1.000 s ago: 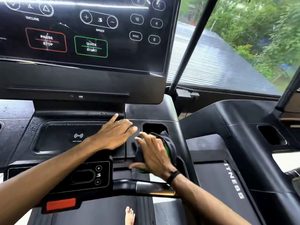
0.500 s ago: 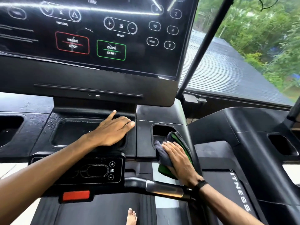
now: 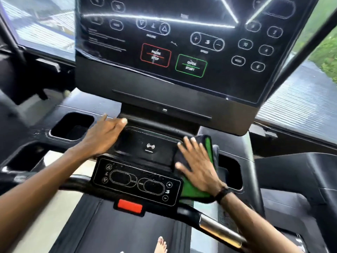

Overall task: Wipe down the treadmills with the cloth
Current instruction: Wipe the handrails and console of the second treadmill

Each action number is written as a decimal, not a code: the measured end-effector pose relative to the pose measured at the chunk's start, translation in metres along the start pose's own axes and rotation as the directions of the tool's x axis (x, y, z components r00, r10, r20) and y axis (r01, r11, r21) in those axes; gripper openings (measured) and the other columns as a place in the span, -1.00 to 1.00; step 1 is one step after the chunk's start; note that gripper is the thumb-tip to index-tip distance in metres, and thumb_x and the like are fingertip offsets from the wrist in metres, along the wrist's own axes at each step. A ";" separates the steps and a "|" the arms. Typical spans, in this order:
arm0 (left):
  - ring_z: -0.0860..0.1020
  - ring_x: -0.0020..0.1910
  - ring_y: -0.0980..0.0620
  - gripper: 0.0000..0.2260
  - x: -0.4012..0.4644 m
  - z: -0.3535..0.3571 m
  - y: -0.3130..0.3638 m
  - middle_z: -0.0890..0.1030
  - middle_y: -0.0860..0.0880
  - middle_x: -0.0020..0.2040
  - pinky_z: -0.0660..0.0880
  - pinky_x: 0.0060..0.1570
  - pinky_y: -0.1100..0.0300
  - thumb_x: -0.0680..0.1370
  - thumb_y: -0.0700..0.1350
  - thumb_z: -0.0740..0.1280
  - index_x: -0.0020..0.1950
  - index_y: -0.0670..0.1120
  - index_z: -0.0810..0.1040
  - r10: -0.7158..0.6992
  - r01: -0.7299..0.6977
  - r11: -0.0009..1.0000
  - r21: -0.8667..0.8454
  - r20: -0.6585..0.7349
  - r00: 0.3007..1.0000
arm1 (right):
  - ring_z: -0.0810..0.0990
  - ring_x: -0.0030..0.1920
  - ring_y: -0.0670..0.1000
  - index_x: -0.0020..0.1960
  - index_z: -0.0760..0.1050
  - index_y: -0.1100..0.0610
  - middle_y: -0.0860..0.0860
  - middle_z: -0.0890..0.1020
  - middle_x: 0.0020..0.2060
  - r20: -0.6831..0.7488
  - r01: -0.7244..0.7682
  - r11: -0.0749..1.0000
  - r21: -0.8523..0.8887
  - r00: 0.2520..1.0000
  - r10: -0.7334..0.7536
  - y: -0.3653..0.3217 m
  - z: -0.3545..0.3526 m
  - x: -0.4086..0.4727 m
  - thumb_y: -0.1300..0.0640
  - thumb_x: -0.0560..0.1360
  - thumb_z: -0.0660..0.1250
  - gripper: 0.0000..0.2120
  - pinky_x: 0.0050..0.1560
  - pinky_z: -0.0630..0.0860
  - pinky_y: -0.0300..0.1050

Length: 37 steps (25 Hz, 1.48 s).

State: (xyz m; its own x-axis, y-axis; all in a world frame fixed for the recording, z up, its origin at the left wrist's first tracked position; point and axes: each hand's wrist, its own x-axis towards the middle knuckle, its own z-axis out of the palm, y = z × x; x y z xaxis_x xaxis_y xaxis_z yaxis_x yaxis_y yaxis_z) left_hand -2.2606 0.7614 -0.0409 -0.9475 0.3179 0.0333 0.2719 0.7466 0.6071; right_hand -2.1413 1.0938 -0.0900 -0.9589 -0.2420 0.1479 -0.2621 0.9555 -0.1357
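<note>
green and grey cloth point(image 3: 196, 189), folded, spread flat on the right side of the treadmill console point(image 3: 182, 110), just right of the wireless charging tray point(image 3: 145, 148) and left of the right cup holder point(image 3: 230, 172). pinned there under the right hand point(image 3: 197, 169), palm down, fingers straight and splayed, pressing rather than clutching; green edge showing past the fingertips and again below the heel of the palm. black band on the right wrist point(image 3: 223, 194). left hand point(image 3: 102, 136) laid flat on the tray's left rim, fingers extended toward the foot of the screen, nothing gripped, slightly blurred. left cup holder point(image 3: 72, 126) just beside that hand, dark inside. small control panel point(image 3: 136, 181) between the two forearms, below the tray, with two oval keys and plus and minus marks. red tab point(image 3: 129, 206) directly under the panel. touchscreen point(image 3: 182, 42) tilted above it all, with a red pause/stop box, a green quick start box, and streaks of reflected light across the glass. handlebar point(image 3: 218, 229) with a metallic sensor strip low right, crossing under the right forearm. running belt point(image 3: 127, 234) below, bare toes point(image 3: 160, 245) at the bottom edge. second treadmill point(image 3: 300, 170) to the right, partly in view. window point(image 3: 300, 106) behind, grey roofing and green foliage outside.
</note>
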 end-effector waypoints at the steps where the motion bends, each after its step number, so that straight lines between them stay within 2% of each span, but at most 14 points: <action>1: 0.30 0.51 -0.11 -0.16 -0.002 0.000 -0.008 0.57 -0.13 0.35 0.00 0.56 0.03 0.50 0.48 -0.20 0.31 -0.03 0.57 0.011 -0.011 1.000 0.015 -0.013 1.000 | -0.11 0.61 0.07 0.61 0.05 0.07 0.06 0.00 0.61 -0.025 -0.126 0.992 -0.026 0.992 0.125 0.003 0.001 0.015 -0.38 0.58 -0.10 -0.24 0.57 -0.10 0.12; 4: 0.20 0.57 -0.08 -0.15 -0.013 0.001 -0.019 0.48 -0.05 0.45 -0.06 0.59 0.01 0.50 0.49 -0.22 0.42 0.00 0.50 0.003 -0.003 1.000 0.000 -0.048 0.999 | -0.10 0.59 0.26 0.60 -0.03 0.27 0.27 -0.01 0.58 -0.058 -0.515 0.857 0.013 0.856 0.515 -0.019 0.010 0.045 -0.42 0.52 -0.13 -0.08 0.56 -0.13 0.19; 5: 0.21 0.56 -0.08 -0.15 -0.018 0.003 -0.018 0.48 -0.05 0.44 -0.08 0.59 0.03 0.51 0.48 -0.20 0.43 -0.04 0.50 0.002 -0.003 1.000 -0.017 -0.062 0.998 | -0.10 0.58 0.31 0.59 -0.03 0.30 0.32 -0.02 0.56 -0.038 -0.497 0.868 -0.010 0.867 0.496 -0.031 0.012 0.037 -0.40 0.55 -0.16 -0.09 0.56 -0.11 0.23; 7: 0.25 0.55 -0.11 -0.14 -0.026 0.002 -0.016 0.54 -0.13 0.38 -0.08 0.59 0.03 0.49 0.45 -0.20 0.39 -0.09 0.53 0.007 -0.009 0.999 -0.033 -0.072 0.997 | -0.10 0.58 0.28 0.59 0.01 0.29 0.29 -0.02 0.57 0.020 -0.183 0.977 -0.112 0.982 0.187 -0.038 0.014 0.001 -0.24 0.64 -0.17 -0.26 0.55 -0.03 0.23; 9: 0.31 0.51 -0.12 -0.16 -0.032 -0.002 -0.013 0.57 -0.18 0.33 -0.10 0.58 0.08 0.49 0.39 -0.20 0.36 -0.13 0.54 0.024 -0.026 0.999 -0.035 -0.066 0.998 | -0.13 0.60 0.13 0.61 0.02 0.19 0.14 -0.01 0.60 0.142 0.177 0.980 -0.090 0.976 -0.163 -0.014 -0.002 -0.016 -0.09 0.63 -0.05 -0.37 0.54 0.02 0.17; 10: 0.36 0.48 -0.11 -0.21 -0.034 -0.003 -0.013 0.58 -0.19 0.31 -0.14 0.55 0.15 0.53 0.35 -0.17 0.35 -0.16 0.54 0.045 -0.046 0.999 -0.027 -0.050 0.998 | -0.15 0.60 0.06 0.62 0.00 0.13 0.07 -0.02 0.61 0.185 0.221 0.974 -0.045 0.960 -0.209 0.001 -0.008 -0.010 -0.12 0.62 0.00 -0.36 0.55 0.01 0.15; 14: 0.38 0.44 -0.09 -0.53 -0.035 -0.007 -0.013 0.58 -0.14 0.32 -0.21 0.47 0.29 0.71 0.09 -0.01 0.37 -0.16 0.50 0.076 -0.075 0.997 0.016 -0.063 0.995 | -0.16 0.60 0.12 0.62 -0.03 0.11 0.07 -0.07 0.60 0.098 -0.179 0.981 -0.077 0.978 0.186 -0.014 0.001 0.028 -0.39 0.57 -0.25 -0.21 0.57 -0.03 0.16; 16: 0.46 0.39 -0.03 -0.45 -0.033 -0.003 -0.023 0.59 -0.09 0.32 -0.19 0.52 0.20 0.67 0.20 -0.06 0.35 -0.13 0.50 0.112 -0.107 0.993 0.046 -0.110 0.988 | -0.04 0.59 0.17 0.60 0.07 0.17 0.14 0.04 0.59 0.142 -0.017 0.989 -0.148 0.989 0.039 -0.035 0.009 0.026 -0.33 0.62 -0.28 -0.23 0.54 0.12 0.18; 18: 0.47 0.40 0.00 -0.38 -0.026 -0.001 -0.041 0.55 -0.08 0.37 -0.14 0.58 0.07 0.61 0.24 -0.11 0.38 -0.12 0.47 0.110 -0.098 0.990 0.100 -0.127 0.986 | -0.14 0.60 0.05 0.62 -0.02 0.15 0.09 -0.03 0.61 0.185 0.129 0.982 -0.138 0.977 -0.102 -0.025 0.009 0.022 -0.33 0.63 -0.22 -0.25 0.57 0.05 0.10; 23: 0.27 0.54 -0.07 -0.41 -0.016 0.011 -0.062 0.36 -0.17 0.51 -0.12 0.58 -0.02 0.65 0.17 -0.08 0.47 -0.20 0.37 0.107 -0.052 0.965 0.256 -0.204 0.973 | -0.17 0.60 0.15 0.58 -0.16 0.31 0.23 -0.08 0.59 0.038 -0.179 0.979 -0.098 0.982 0.183 -0.025 0.014 0.074 -0.41 0.55 -0.14 -0.07 0.58 -0.18 0.07; 27: 0.17 0.58 -0.12 -0.43 -0.006 0.028 -0.063 0.25 -0.20 0.55 -0.06 0.57 -0.14 0.66 0.12 -0.04 0.51 -0.25 0.26 0.112 -0.030 0.956 0.293 -0.267 0.957 | -0.12 0.60 0.16 0.59 -0.14 0.30 0.21 -0.03 0.59 0.101 0.010 0.991 -0.137 0.995 0.004 -0.032 0.016 0.101 -0.40 0.57 -0.22 -0.10 0.57 -0.25 0.05; 31: 0.12 0.59 -0.15 -0.40 -0.004 0.031 -0.060 0.20 -0.24 0.57 -0.04 0.56 -0.19 0.66 0.10 -0.03 0.54 -0.31 0.18 0.098 -0.011 0.959 0.282 -0.297 0.950 | -0.20 0.60 0.00 0.62 -0.17 0.18 0.08 -0.13 0.60 0.148 0.293 0.956 -0.005 0.946 -0.289 -0.041 0.017 0.144 -0.35 0.60 -0.03 -0.16 0.57 -0.22 -0.10; 35: 0.09 0.60 -0.08 -0.39 -0.005 0.033 -0.060 0.18 -0.21 0.58 -0.16 0.58 -0.02 0.67 0.12 -0.06 0.57 -0.29 0.12 0.093 -0.009 0.970 0.244 -0.335 0.937 | -0.19 0.60 -0.03 0.62 -0.11 0.19 0.06 -0.12 0.61 0.159 0.426 0.905 0.025 0.891 -0.424 -0.077 0.035 0.193 -0.34 0.58 0.04 -0.15 0.59 -0.11 -0.05; 37: 0.06 0.58 0.13 -0.39 -0.004 0.031 -0.059 0.20 -0.15 0.57 -0.23 0.57 0.13 0.64 0.11 -0.03 0.58 -0.24 0.11 -0.028 0.055 0.997 0.047 -0.448 0.893 | -0.14 0.60 -0.03 0.61 -0.02 0.18 0.05 -0.05 0.62 0.158 0.428 0.903 0.034 0.890 -0.427 -0.104 0.041 0.211 -0.36 0.57 0.08 -0.16 0.57 0.01 0.02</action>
State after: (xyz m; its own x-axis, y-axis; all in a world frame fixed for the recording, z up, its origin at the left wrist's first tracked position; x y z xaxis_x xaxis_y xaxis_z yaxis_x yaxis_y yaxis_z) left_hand -2.2677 0.7344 -0.1011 -0.9296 0.0013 0.3687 0.2271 0.7896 0.5700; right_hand -2.3211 0.9361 -0.0852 -0.7587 -0.6504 0.0351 -0.6505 0.7538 -0.0925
